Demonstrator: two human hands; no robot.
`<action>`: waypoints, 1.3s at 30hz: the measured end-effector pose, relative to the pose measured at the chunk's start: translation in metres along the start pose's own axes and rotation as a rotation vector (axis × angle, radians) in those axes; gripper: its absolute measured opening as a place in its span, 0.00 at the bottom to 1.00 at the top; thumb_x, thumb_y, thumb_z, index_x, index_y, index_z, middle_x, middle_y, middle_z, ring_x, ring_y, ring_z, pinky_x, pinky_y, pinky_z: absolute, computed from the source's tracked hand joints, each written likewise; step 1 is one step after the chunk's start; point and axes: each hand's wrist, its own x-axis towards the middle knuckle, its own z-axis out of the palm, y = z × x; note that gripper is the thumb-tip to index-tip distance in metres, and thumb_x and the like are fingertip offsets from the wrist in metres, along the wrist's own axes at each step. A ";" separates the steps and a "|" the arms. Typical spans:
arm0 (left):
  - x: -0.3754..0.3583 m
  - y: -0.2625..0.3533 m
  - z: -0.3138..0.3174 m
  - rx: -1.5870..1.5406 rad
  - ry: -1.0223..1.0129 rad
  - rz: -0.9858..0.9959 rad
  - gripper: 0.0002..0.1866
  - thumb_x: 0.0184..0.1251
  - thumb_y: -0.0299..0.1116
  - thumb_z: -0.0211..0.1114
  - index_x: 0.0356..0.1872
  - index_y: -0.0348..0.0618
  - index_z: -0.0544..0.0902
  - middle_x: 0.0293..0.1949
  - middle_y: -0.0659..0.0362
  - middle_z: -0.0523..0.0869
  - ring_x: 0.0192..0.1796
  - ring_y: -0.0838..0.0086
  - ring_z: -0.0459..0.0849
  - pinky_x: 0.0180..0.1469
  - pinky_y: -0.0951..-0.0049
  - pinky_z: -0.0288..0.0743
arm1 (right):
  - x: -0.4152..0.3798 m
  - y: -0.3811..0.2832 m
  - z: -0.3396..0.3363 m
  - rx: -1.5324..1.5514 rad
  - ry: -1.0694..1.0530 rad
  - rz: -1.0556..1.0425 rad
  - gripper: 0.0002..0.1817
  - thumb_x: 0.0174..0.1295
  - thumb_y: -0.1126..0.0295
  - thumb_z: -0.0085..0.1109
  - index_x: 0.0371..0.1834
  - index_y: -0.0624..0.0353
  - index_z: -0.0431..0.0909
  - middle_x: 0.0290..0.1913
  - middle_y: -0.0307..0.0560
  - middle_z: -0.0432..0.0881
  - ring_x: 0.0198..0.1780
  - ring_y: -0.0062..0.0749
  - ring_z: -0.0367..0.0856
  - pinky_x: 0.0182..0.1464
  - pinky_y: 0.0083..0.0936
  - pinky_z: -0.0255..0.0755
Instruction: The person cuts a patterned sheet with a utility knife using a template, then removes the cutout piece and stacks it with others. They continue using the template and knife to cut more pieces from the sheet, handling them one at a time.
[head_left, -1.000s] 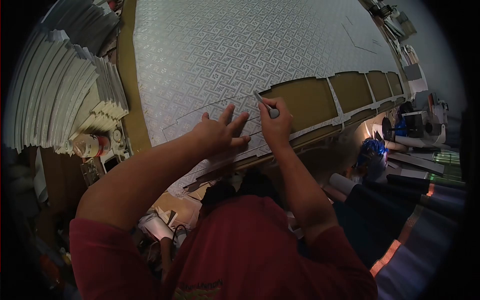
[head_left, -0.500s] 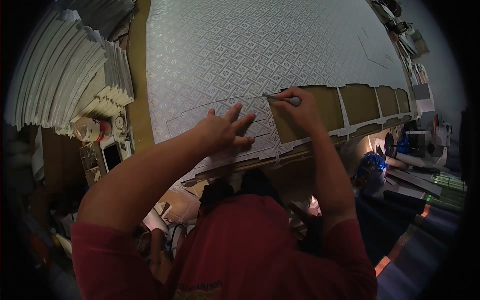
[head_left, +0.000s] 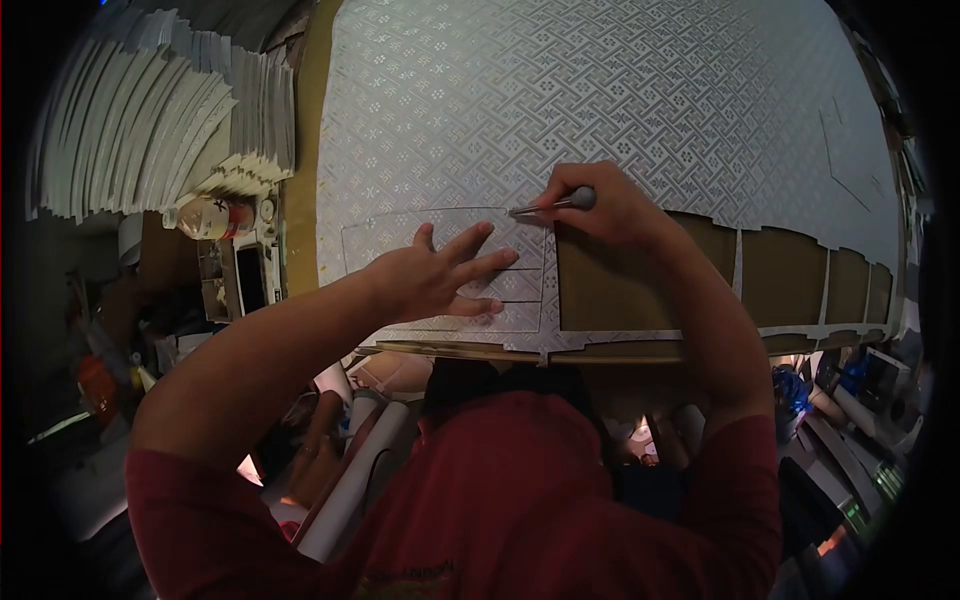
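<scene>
My left hand (head_left: pixel 450 270) lies flat with fingers spread on the patterned silver-white sheet (head_left: pixel 480 90). It presses over a panel outlined with thin cut lines. In my right hand (head_left: pixel 600 205) is a slim craft knife (head_left: pixel 545 205) with a rounded grey end. Its tip touches the sheet at the outline's top edge, just above and right of my left fingertips. Right of that panel, a cut-out opening (head_left: pixel 630 285) shows the brown board beneath, partly covered by my right forearm. Narrow sheet strips frame this opening and several smaller ones beyond.
Tall stacks of folded white sheets (head_left: pixel 140 130) stand at the left. Near them are a plastic jar (head_left: pixel 208 217) with a red label and a dark phone-like slab (head_left: pixel 250 278). The table's front edge (head_left: pixel 470 350) runs close to my body. Rolls (head_left: pixel 360 475) and clutter lie below.
My view has turned and shifted, so the table looks more level. The knife tip has moved a little left along the panel's top line. My left hand stays spread on the sheet.
</scene>
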 end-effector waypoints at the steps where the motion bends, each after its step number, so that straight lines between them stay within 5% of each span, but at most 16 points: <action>1: 0.000 0.001 0.001 -0.002 -0.011 -0.008 0.31 0.81 0.36 0.52 0.77 0.84 0.56 0.86 0.52 0.45 0.84 0.39 0.51 0.56 0.38 0.87 | 0.001 0.004 0.004 0.069 0.012 0.030 0.05 0.62 0.78 0.71 0.39 0.64 0.86 0.39 0.44 0.90 0.42 0.25 0.86 0.47 0.25 0.78; 7: -0.001 0.001 0.002 0.034 0.045 -0.006 0.37 0.78 0.31 0.55 0.79 0.81 0.50 0.85 0.51 0.47 0.81 0.39 0.56 0.56 0.39 0.86 | 0.000 0.021 0.010 0.078 0.065 -0.077 0.07 0.61 0.77 0.71 0.41 0.61 0.87 0.38 0.43 0.89 0.40 0.27 0.86 0.45 0.26 0.77; 14: -0.001 0.001 0.002 0.009 0.011 -0.010 0.35 0.80 0.31 0.53 0.77 0.84 0.55 0.86 0.53 0.43 0.84 0.40 0.49 0.59 0.38 0.86 | -0.009 0.016 0.017 0.044 0.109 -0.102 0.07 0.62 0.76 0.71 0.42 0.61 0.87 0.36 0.42 0.89 0.39 0.25 0.85 0.44 0.25 0.77; 20: -0.004 0.002 -0.003 0.011 0.013 -0.006 0.33 0.80 0.33 0.53 0.76 0.84 0.57 0.86 0.54 0.43 0.84 0.40 0.51 0.58 0.37 0.86 | -0.038 -0.010 0.081 0.163 0.548 -0.043 0.07 0.64 0.73 0.72 0.43 0.62 0.86 0.36 0.44 0.89 0.39 0.22 0.85 0.44 0.25 0.77; 25: -0.004 0.003 0.003 0.000 0.095 0.004 0.28 0.80 0.39 0.53 0.74 0.85 0.62 0.85 0.53 0.47 0.83 0.39 0.52 0.59 0.34 0.85 | -0.033 -0.027 0.139 -0.022 0.988 0.043 0.07 0.64 0.72 0.71 0.42 0.61 0.85 0.37 0.49 0.90 0.40 0.37 0.91 0.43 0.31 0.80; 28: -0.004 0.004 0.005 -0.058 0.116 -0.016 0.24 0.81 0.44 0.52 0.73 0.86 0.66 0.85 0.53 0.50 0.84 0.40 0.52 0.58 0.31 0.83 | -0.026 -0.037 0.153 -0.084 1.074 0.078 0.06 0.65 0.74 0.70 0.42 0.63 0.85 0.36 0.47 0.89 0.40 0.25 0.86 0.45 0.27 0.79; 32: -0.003 0.005 0.010 -0.136 0.125 -0.031 0.23 0.82 0.50 0.49 0.74 0.88 0.68 0.85 0.54 0.51 0.84 0.41 0.51 0.60 0.25 0.78 | -0.017 -0.045 0.160 -0.137 1.111 0.111 0.06 0.65 0.74 0.70 0.42 0.63 0.85 0.37 0.48 0.89 0.40 0.27 0.87 0.45 0.28 0.79; 34: -0.004 0.004 0.011 -0.180 0.125 -0.031 0.22 0.83 0.52 0.48 0.74 0.90 0.68 0.85 0.55 0.51 0.85 0.42 0.51 0.60 0.23 0.75 | -0.013 -0.049 0.162 -0.182 1.108 0.167 0.08 0.65 0.69 0.69 0.41 0.61 0.84 0.37 0.53 0.89 0.42 0.50 0.91 0.45 0.38 0.81; 36: -0.007 0.002 0.012 -0.074 0.182 0.007 0.25 0.81 0.39 0.51 0.73 0.85 0.67 0.83 0.49 0.53 0.81 0.37 0.59 0.53 0.34 0.87 | -0.008 -0.055 0.164 -0.216 1.119 0.216 0.08 0.65 0.69 0.69 0.41 0.60 0.84 0.37 0.54 0.89 0.42 0.51 0.91 0.45 0.39 0.81; 39: -0.007 0.002 0.010 -0.100 0.133 0.009 0.26 0.82 0.40 0.50 0.74 0.86 0.66 0.82 0.48 0.53 0.82 0.37 0.57 0.56 0.29 0.83 | -0.001 -0.058 0.170 -0.266 1.148 0.281 0.08 0.64 0.69 0.69 0.41 0.60 0.84 0.37 0.54 0.89 0.43 0.52 0.90 0.45 0.40 0.81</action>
